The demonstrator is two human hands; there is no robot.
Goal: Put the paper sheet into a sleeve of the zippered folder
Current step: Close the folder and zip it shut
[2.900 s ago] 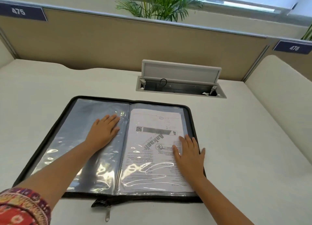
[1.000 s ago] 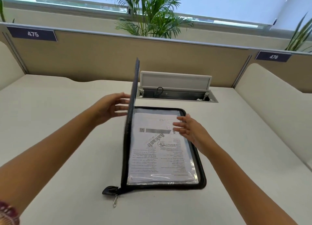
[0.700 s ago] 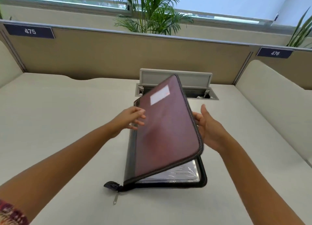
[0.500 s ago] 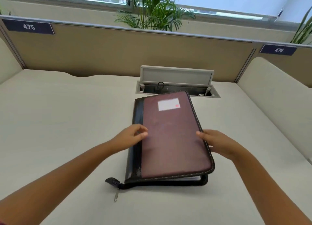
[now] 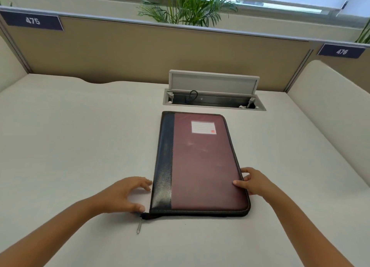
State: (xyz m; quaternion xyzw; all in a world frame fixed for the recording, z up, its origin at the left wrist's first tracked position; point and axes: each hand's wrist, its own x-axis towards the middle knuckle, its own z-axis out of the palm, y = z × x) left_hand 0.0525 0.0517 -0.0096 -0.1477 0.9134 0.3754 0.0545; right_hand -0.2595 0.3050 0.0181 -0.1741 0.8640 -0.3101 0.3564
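The left hand is curling in a spread grip beside the zippered folder, thumb nearing the zipper pull. The right hand is resting loosely spread, thumb on the cover. The folder is lying closed on the bench.

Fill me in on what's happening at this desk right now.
A person is working with a zippered folder that lies closed and flat on the desk, maroon cover up. The left hand sits at the folder's near spine corner, thumb beside the zipper pull, which hangs loose on the desk. The right hand rests on the folder's right edge. No paper sheet is visible from outside, and the folder does not look zipped yet.
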